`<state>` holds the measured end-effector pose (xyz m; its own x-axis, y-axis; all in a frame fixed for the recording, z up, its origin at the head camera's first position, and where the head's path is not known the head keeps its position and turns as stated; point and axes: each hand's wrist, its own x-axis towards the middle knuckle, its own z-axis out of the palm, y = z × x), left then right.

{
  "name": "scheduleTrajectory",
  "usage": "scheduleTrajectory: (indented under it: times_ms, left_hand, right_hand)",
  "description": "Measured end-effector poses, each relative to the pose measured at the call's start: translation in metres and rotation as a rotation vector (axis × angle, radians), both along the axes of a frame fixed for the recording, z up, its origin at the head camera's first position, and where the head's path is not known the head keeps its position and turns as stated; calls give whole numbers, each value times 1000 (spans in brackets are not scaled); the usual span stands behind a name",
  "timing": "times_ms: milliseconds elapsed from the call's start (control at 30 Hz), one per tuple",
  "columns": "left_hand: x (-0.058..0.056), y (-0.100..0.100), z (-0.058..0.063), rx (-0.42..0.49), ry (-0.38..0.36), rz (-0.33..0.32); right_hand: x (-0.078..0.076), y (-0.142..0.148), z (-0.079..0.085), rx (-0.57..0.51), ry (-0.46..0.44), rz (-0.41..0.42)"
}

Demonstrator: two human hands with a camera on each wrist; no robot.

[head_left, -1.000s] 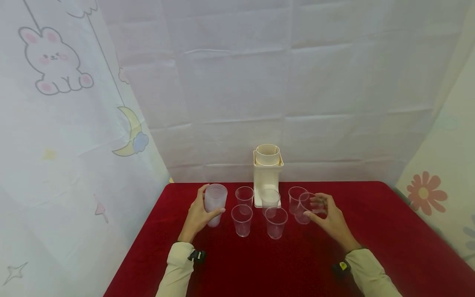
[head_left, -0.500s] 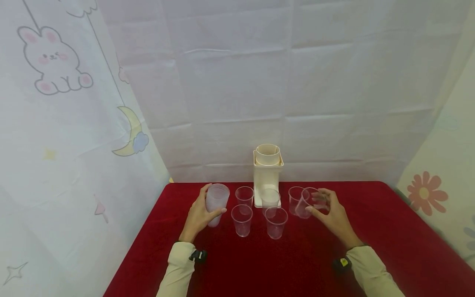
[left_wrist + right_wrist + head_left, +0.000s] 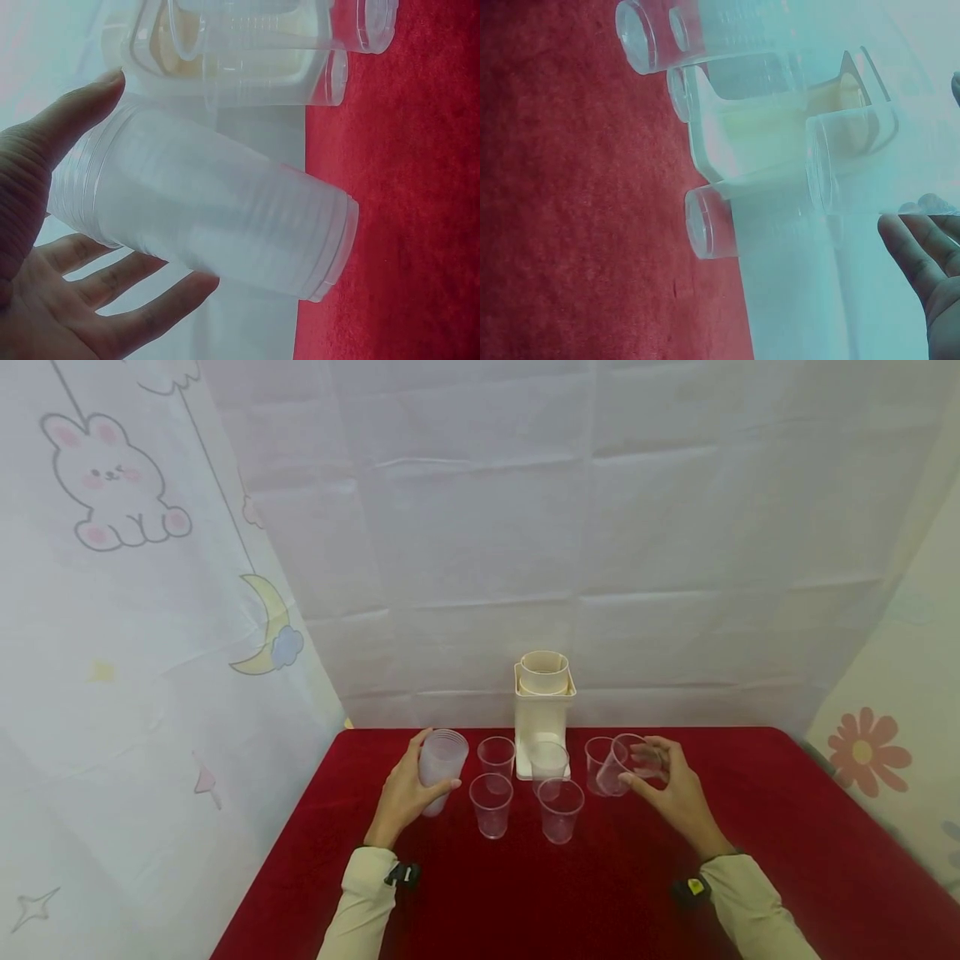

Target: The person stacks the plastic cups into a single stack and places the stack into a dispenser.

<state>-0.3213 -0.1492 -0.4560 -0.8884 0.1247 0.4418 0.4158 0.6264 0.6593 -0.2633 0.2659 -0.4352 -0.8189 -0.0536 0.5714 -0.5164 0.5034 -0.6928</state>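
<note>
Behind standing cups [image 3: 492,814], cream holder [image 3: 538,718], left grip [image 3: 403,795] holding cup stack [image 3: 442,760], right grip [image 3: 678,793] one cup [image 3: 619,768]

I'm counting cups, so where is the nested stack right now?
In the head view, the nested stack is held in the left hand, just left of the single cups and the cream holder.

Pale cream sleeves [image 3: 360,902] are worn with black wrist devices [image 3: 403,875], the right one marked by a yellow patch [image 3: 696,887].
</note>
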Motion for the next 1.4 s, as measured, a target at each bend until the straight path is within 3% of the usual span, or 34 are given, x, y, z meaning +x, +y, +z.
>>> scheduleTrajectory:
  times_ms: [567,1400]
  left_hand:
    - [1,6,2,-25,36,-4]
    - [4,9,3,-59,81,-4]
  right_hand:
    - [2,-3,9,-101,77,69]
    - [1,-16,21,-149,67,92]
